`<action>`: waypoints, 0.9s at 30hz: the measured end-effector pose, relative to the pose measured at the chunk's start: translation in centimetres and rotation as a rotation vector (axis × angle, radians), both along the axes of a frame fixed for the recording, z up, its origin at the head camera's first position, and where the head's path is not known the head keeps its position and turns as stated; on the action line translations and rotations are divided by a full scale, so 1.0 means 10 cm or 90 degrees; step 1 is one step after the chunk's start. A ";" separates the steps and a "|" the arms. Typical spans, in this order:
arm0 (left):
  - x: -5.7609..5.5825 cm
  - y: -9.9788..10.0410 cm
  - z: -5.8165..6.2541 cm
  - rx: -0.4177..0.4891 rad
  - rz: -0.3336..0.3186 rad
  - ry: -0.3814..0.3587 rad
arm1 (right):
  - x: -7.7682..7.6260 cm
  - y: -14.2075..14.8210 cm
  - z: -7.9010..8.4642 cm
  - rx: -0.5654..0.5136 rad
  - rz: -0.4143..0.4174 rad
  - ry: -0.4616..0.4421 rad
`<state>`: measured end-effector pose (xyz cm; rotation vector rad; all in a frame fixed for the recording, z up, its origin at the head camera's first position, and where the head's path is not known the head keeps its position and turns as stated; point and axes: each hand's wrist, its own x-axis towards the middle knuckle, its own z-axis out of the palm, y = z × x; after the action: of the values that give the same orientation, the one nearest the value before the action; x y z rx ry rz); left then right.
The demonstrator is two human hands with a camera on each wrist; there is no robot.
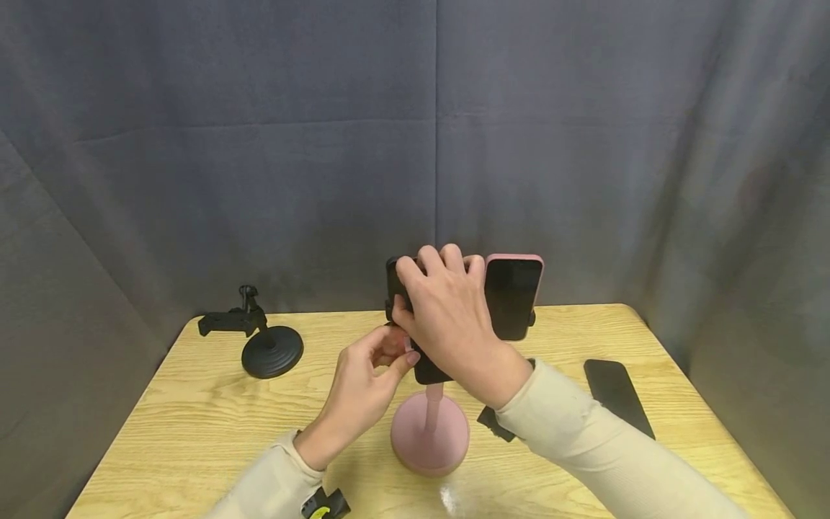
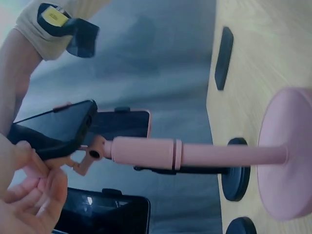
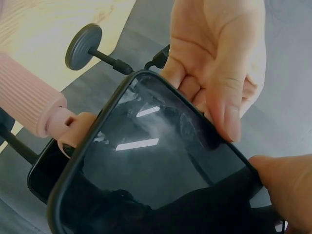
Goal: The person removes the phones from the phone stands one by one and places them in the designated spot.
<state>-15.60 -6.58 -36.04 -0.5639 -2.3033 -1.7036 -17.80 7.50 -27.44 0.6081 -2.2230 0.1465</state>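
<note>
A pink phone stand (image 2: 141, 152) with a round base (image 1: 429, 443) stands upright on the table. At its top is a black-edged phone (image 3: 146, 146), its screen reflecting light. My right hand (image 1: 454, 310) reaches over the phone and grips it, thumb at one long edge. From the other side my left hand (image 1: 359, 386) pinches the pink clamp at that same edge, thumb and fingertips close together. The pink hinge (image 2: 96, 148) links pole and clamp behind the phone. Much of the clamp is hidden by phone and fingers.
Behind stand a pink-cased phone (image 1: 515, 295) and another dark phone (image 1: 393, 277), both on holders. To the left is a black stand (image 1: 272, 352) with a bare clamp. A dark phone (image 1: 619, 393) lies at the right. A grey curtain (image 1: 324, 180) closes off the back.
</note>
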 end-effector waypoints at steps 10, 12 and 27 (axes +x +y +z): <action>0.05 0.01 0.01 0.029 0.026 -0.019 | -0.01 -0.03 0.00 0.005 0.005 -0.005; 0.05 0.00 0.01 0.027 0.027 -0.017 | 0.00 -0.04 0.00 0.008 0.007 -0.007; 0.05 -0.02 0.01 0.022 0.021 -0.016 | 0.00 -0.02 -0.01 0.001 0.011 -0.006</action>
<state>-15.07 -6.76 -35.96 -0.4989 -2.2823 -1.7417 -17.82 7.29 -27.53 0.6287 -2.2275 0.1571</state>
